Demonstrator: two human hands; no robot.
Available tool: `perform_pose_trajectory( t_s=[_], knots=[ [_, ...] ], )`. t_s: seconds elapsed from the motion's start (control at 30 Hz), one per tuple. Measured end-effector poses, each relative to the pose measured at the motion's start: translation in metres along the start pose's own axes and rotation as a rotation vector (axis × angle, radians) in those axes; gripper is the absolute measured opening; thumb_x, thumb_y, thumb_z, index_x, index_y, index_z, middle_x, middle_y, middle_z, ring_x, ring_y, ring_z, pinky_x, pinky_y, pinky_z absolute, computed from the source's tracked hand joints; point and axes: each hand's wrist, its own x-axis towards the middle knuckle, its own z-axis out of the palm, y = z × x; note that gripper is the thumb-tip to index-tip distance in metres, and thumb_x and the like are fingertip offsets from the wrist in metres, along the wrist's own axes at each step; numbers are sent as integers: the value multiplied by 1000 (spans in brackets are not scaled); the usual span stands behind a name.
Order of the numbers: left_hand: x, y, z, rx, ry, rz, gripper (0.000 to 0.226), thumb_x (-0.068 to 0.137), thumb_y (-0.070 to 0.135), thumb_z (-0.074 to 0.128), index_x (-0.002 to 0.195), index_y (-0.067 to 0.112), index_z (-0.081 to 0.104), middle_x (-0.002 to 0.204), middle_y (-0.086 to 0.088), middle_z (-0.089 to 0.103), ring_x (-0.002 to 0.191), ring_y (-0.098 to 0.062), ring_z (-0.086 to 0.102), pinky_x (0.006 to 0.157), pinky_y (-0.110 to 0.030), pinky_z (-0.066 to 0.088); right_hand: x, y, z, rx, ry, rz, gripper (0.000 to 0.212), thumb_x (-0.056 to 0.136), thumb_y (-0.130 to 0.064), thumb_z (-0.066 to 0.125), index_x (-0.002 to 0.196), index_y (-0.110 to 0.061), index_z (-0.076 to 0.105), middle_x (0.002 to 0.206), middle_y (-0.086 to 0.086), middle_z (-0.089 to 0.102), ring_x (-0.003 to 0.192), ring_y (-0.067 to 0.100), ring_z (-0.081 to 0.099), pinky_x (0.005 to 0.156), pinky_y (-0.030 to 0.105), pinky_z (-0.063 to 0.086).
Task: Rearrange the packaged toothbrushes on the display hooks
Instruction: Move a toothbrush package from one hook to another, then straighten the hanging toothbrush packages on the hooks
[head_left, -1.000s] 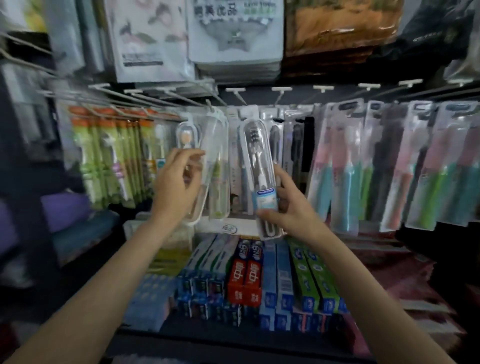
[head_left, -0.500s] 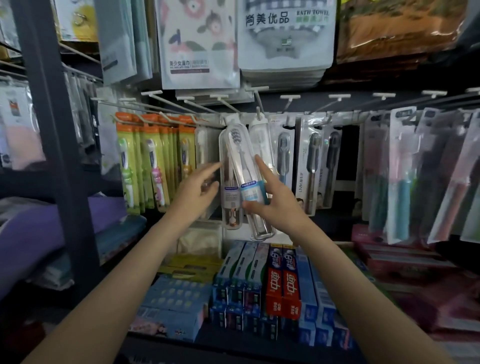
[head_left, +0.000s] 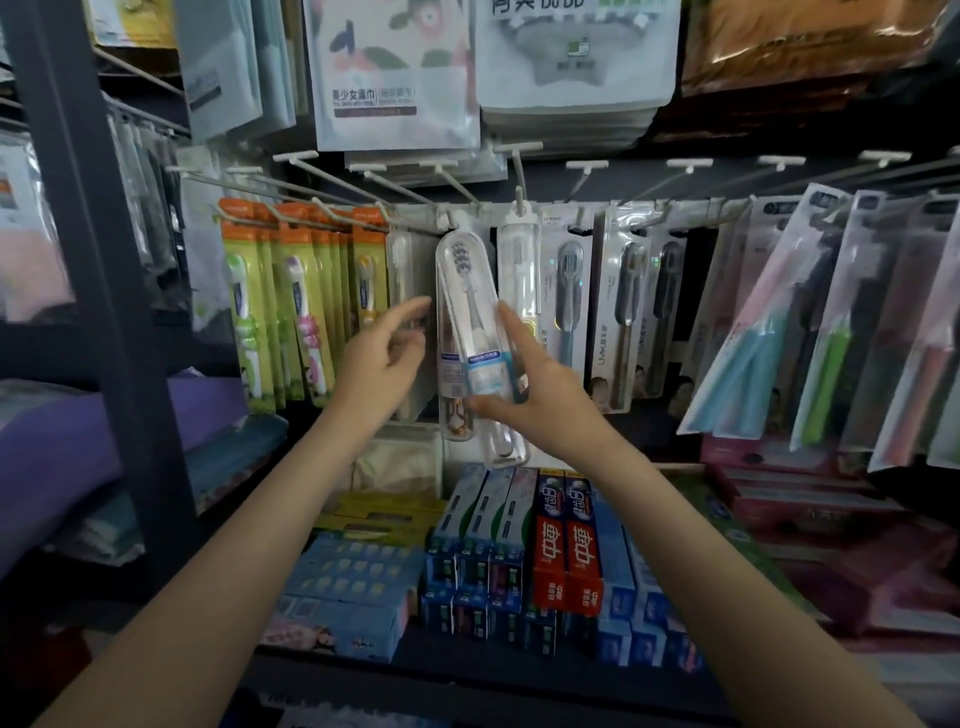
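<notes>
Hanging from display hooks (head_left: 400, 189), packaged toothbrushes fill the row, right-side packs blurred. Toothpaste boxes (head_left: 566, 551) sit on the shelf below. Right hand (head_left: 540, 395) fingers clamp a clear toothbrush case (head_left: 470, 332), its lower half hidden. Left hand (head_left: 382, 358) fingers apart, loose, holding nothing, beside it.

Hooks (head_left: 524, 179) carry hanging toothbrush packs (head_left: 460, 332). Shelf (head_left: 467, 670) below bears toothpaste boxes (head_left: 566, 551), standing close together.
</notes>
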Motion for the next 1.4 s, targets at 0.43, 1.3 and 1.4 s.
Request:
perform_pose_trajectory(
  t_s=[0.43, 1.3, 1.4],
  knots=[
    [-10, 63, 44, 212, 172, 358, 29, 87, -3, 46, 109, 7, 61, 108, -4, 51, 92, -11, 53, 79, -21, 41, -32, 38, -95, -163, 249, 79, 23, 88, -17, 60, 111, -13, 63, 96, 3, 63, 83, 13, 56, 66, 17, 40],
    [25, 126, 232, -232, -153, 38, 13, 87, 12, 62, 98, 7, 62, 93, 1, 62, 85, -7, 56, 70, 0, 40, -81, 139, -173, 58, 340, 287, 42, 81, -22, 70, 117, -21, 47, 91, -6, 62, 84, 6, 60, 65, 10, 44],
    [31, 119, 216, -109, -63, 84, 13, 88, 12, 60, 100, 8, 61, 91, 6, 58, 82, -4, 53, 69, -1, 40, -81, 144, -174, -44, 455, 284, 31, 84, -13, 67, 112, -13, 54, 86, -2, 61, 78, 7, 58, 64, 9, 43]
  ],
)
